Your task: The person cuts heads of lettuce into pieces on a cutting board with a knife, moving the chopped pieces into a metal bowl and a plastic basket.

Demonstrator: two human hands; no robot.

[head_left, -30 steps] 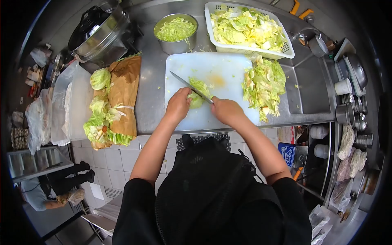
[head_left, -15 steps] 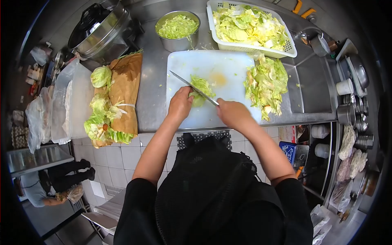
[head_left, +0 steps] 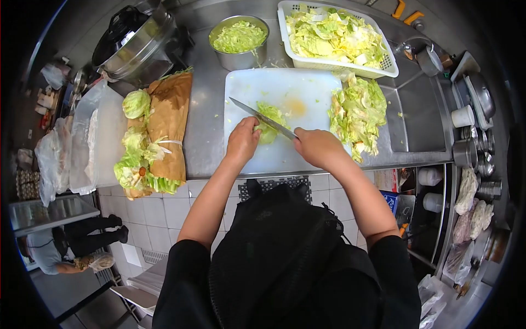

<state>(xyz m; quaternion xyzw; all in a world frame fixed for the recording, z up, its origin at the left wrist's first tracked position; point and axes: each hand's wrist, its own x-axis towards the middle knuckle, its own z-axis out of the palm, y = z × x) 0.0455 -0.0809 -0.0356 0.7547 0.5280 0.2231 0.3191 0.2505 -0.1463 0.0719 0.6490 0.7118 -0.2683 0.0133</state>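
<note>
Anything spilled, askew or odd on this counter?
Mostly orderly. The heap of chopped green cabbage sits half off the white cutting board, spilling toward the steel sink basin. A yellowish stain marks the board, and small shreds dot the steel counter.

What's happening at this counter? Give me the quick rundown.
A person in a black apron is slicing cabbage on a white cutting board. The right hand grips a long knife, its blade laid across a small wad of cabbage that the left hand steadies. A pile of cut leaves sits at the board's right edge, a white basket of more leaves and a steel bowl of shreds behind it.
</note>
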